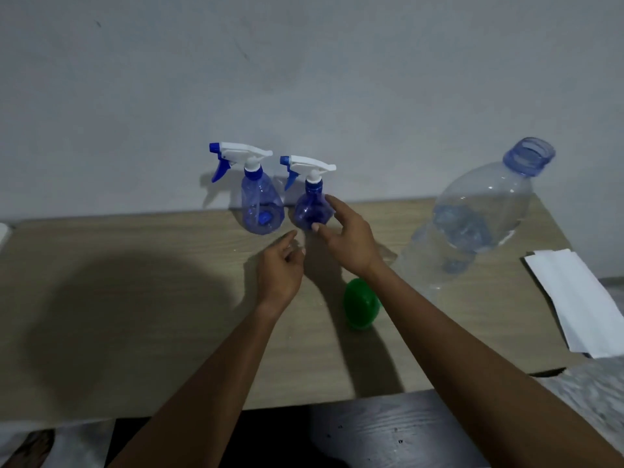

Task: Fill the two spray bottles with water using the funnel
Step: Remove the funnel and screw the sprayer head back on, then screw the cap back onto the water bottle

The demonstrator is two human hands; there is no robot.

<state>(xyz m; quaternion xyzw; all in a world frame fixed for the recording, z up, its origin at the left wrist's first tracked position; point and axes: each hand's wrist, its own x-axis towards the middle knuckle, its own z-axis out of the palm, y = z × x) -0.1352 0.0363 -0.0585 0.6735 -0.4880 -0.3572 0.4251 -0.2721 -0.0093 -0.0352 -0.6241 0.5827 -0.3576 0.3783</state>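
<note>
funnel (358,304) — half behind forearm (425,312) | right hand (347,239) perhaps touching spray bottle (309,211)

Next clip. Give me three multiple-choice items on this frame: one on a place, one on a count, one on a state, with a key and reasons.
1. Where is the green funnel?
A. In a spray bottle's neck
B. On the table, beside the right forearm
C. Held in the left hand

2. How many spray bottles stand by the wall?
A. One
B. Three
C. Two

3. What is the state of the big clear bottle?
A. Uncapped, mouth open
B. Closed with a cap
C. Has the funnel in its mouth

Key:
1. B: the funnel lies on the tabletop next to the forearm, and no hand holds it.
2. C: two trigger heads show side by side at the back of the table.
3. A: the threaded blue neck is bare, with nothing on or in it.
</note>
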